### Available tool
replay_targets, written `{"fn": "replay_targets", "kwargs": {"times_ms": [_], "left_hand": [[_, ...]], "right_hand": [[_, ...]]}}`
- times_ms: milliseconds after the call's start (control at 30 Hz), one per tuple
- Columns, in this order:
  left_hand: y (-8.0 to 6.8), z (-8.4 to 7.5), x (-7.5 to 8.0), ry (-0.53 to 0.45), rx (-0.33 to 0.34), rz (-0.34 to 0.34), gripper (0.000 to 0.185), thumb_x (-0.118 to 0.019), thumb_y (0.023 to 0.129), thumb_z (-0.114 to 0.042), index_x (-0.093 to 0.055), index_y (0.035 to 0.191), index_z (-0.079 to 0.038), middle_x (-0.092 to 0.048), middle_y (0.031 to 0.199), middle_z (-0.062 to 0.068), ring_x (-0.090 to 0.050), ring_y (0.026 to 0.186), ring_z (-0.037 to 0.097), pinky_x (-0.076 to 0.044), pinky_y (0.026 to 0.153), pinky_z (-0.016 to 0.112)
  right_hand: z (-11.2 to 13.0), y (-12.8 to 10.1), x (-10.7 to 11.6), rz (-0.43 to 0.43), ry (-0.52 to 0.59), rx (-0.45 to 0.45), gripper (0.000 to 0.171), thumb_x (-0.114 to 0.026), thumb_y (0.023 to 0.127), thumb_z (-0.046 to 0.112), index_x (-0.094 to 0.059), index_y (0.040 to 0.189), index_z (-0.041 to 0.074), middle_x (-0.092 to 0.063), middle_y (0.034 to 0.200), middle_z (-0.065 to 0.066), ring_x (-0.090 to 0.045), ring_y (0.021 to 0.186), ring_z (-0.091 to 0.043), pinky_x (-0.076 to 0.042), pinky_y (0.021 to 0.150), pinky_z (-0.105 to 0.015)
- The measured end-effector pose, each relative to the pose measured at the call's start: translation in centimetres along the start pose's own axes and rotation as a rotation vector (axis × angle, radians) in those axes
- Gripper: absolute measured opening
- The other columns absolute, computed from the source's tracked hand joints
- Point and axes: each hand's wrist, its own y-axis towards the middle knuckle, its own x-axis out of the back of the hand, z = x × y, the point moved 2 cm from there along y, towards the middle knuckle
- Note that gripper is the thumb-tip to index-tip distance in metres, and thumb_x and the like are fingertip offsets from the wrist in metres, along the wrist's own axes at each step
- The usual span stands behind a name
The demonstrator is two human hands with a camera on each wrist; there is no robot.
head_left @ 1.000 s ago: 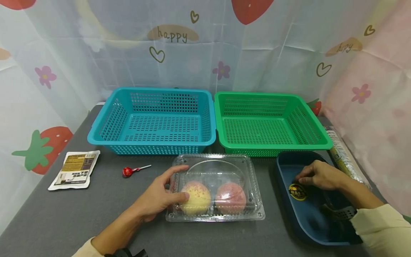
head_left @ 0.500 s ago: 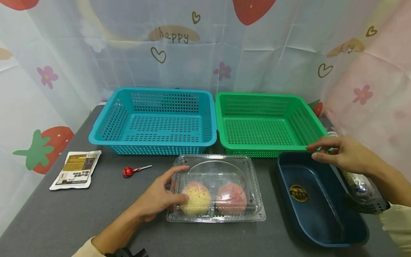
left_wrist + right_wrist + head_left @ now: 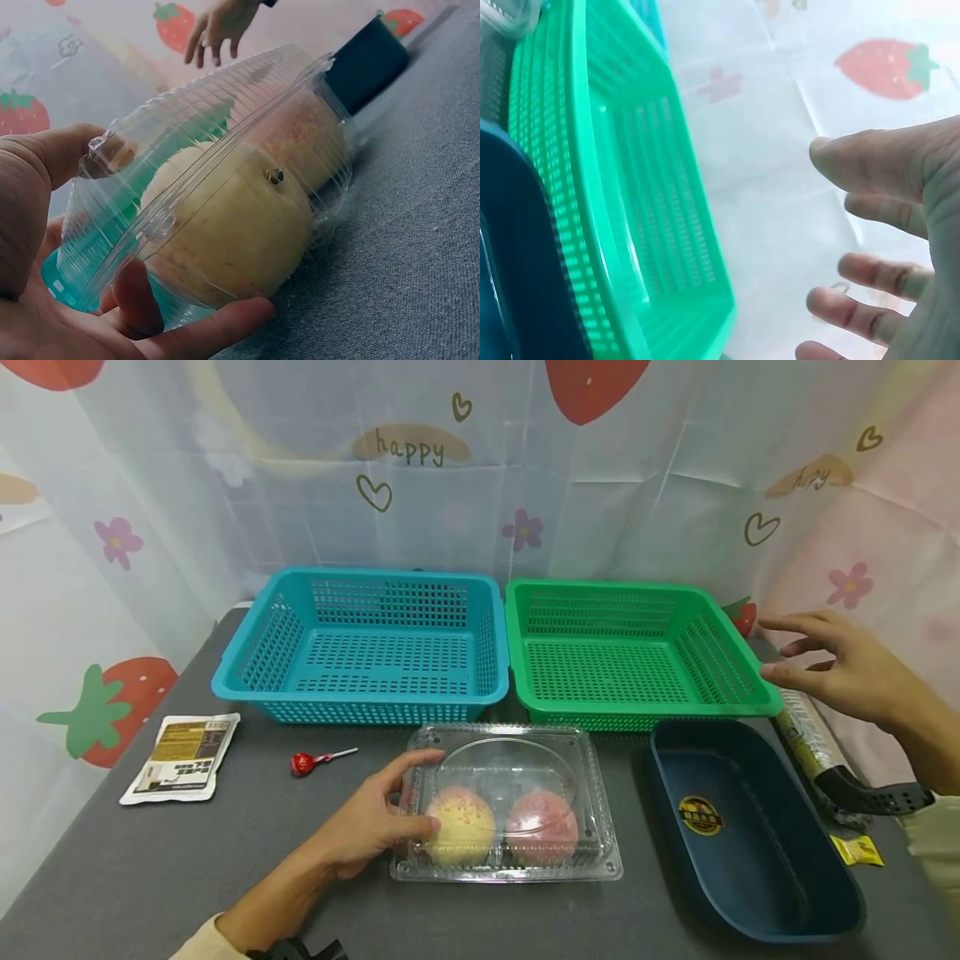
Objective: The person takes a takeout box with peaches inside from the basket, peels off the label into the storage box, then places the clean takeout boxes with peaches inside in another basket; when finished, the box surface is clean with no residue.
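Grey table; strawberry curtain behind baskets.

We record a grey table surface. The landmark is the clear ribbed clamshell box, holding one pale yellow bun with pink speckles and one pink bun. Behind the box to its left sits a teal perforated basket; behind to its right, a green perforated basket. Right of the box lies a dark navy tray bearing a round black-and-yellow sticker. Left of the box we note a lollipop with a red head and white stick, and farther left a white packet with a brown-and-gold label. Beyond the tray lies a small yellow wrapper. The backdrop curtain is white and pink, patterned with red strawberries, pink flowers and brown hearts.
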Motion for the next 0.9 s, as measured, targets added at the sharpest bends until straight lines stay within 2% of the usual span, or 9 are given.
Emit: {"fn": "replay_targets", "kwargs": {"times_ms": [67, 100, 133, 200, 233, 433, 600, 700, 900], "left_hand": [[0.0, 0.0, 0.0, -0.003, 0.003, 0.004, 0.078, -0.076, 0.080, -0.004, -0.038, 0.147, -0.018, -0.034, 0.122, 0.033, -0.057, 0.091, 0.034, -0.055, 0.068, 0.045], [0.0, 0.0, 0.0, -0.007, 0.005, 0.008, 0.078, -0.076, 0.080, -0.004, -0.038, 0.147, -0.018, -0.034, 0.123, 0.033, -0.056, 0.092, 0.035, -0.055, 0.069, 0.046], [0.0, 0.0, 0.0, -0.012, 0.005, 0.011, 0.078, -0.076, 0.080, -0.004, -0.037, 0.147, -0.018, -0.033, 0.123, 0.033, -0.056, 0.092, 0.035, -0.055, 0.070, 0.046], [0.0, 0.0, 0.0, -0.022, 0.002, 0.016, 0.079, -0.076, 0.080, -0.003, -0.037, 0.147, -0.017, -0.033, 0.123, 0.033, -0.057, 0.092, 0.035, -0.055, 0.070, 0.047], [0.0, 0.0, 0.0, -0.027, 0.001, 0.017, 0.079, -0.076, 0.080, -0.002, -0.037, 0.148, -0.017, -0.033, 0.123, 0.033, -0.057, 0.092, 0.035, -0.055, 0.071, 0.047], [0.0, -0.1, 0.1, -0.070, -0.018, 0.014, 0.083, -0.074, 0.078, 0.004, -0.035, 0.149, -0.014, -0.033, 0.120, 0.033, -0.059, 0.089, 0.033, -0.056, 0.069, 0.044], [-0.1, -0.2, -0.2, -0.150, -0.031, 0.033, 0.085, -0.070, 0.078, 0.010, -0.032, 0.151, -0.010, -0.038, 0.120, 0.034, -0.064, 0.081, 0.032, -0.056, 0.067, 0.042], [-0.1, -0.5, -0.3, -0.189, -0.051, 0.048, 0.084, -0.068, 0.078, 0.013, -0.031, 0.151, -0.009, -0.031, 0.131, 0.031, -0.065, 0.076, 0.030, -0.057, 0.065, 0.043], [-0.4, -1.6, -0.5, -0.236, -0.099, 0.068, 0.084, -0.065, 0.077, 0.017, -0.031, 0.150, -0.005, -0.012, 0.145, 0.026, -0.062, 0.085, 0.032, -0.056, 0.067, 0.042]], "right_hand": [[-0.7, 0.3, 0.0, 0.002, 0.002, -0.014, 0.060, -0.068, 0.091, 0.016, -0.043, 0.143, 0.000, -0.033, 0.140, -0.023, -0.045, 0.111, -0.050, -0.051, 0.075, -0.039], [-1.0, 0.5, -0.1, 0.007, -0.001, -0.022, 0.061, -0.068, 0.091, 0.017, -0.042, 0.143, 0.000, -0.032, 0.141, -0.023, -0.044, 0.112, -0.051, -0.050, 0.077, -0.050], [-1.5, 0.6, -0.2, 0.014, 0.000, -0.034, 0.062, -0.068, 0.091, 0.019, -0.042, 0.144, 0.001, -0.031, 0.142, -0.024, -0.043, 0.114, -0.052, -0.049, 0.077, -0.051], [-2.3, 0.7, -0.6, 0.037, 0.015, -0.050, 0.063, -0.067, 0.091, 0.021, -0.040, 0.145, 0.001, -0.028, 0.145, -0.025, -0.039, 0.117, -0.054, -0.040, 0.080, -0.067], [-2.7, 0.8, -0.8, 0.050, 0.030, -0.056, 0.064, -0.067, 0.092, 0.021, -0.038, 0.146, 0.001, -0.025, 0.147, -0.025, -0.038, 0.118, -0.055, -0.036, 0.081, -0.071], [-4.9, 1.0, -2.4, 0.118, 0.060, -0.049, 0.069, -0.067, 0.091, 0.020, -0.033, 0.147, -0.002, -0.016, 0.153, -0.028, -0.034, 0.122, -0.055, -0.035, 0.084, -0.072], [-6.3, 1.1, -3.9, 0.173, 0.003, -0.052, 0.073, -0.066, 0.091, 0.025, -0.030, 0.146, -0.008, -0.017, 0.149, -0.035, -0.030, 0.123, -0.059, -0.031, 0.087, -0.073], [-7.0, 1.2, -4.5, 0.209, -0.019, -0.080, 0.076, -0.064, 0.092, 0.029, -0.027, 0.146, -0.010, -0.016, 0.149, -0.037, -0.022, 0.128, -0.060, -0.025, 0.092, -0.073], [-7.5, 1.1, -4.9, 0.254, 0.028, -0.097, 0.077, -0.060, 0.095, 0.029, -0.021, 0.146, -0.014, -0.007, 0.152, -0.035, -0.003, 0.136, -0.055, -0.013, 0.098, -0.074]]}}
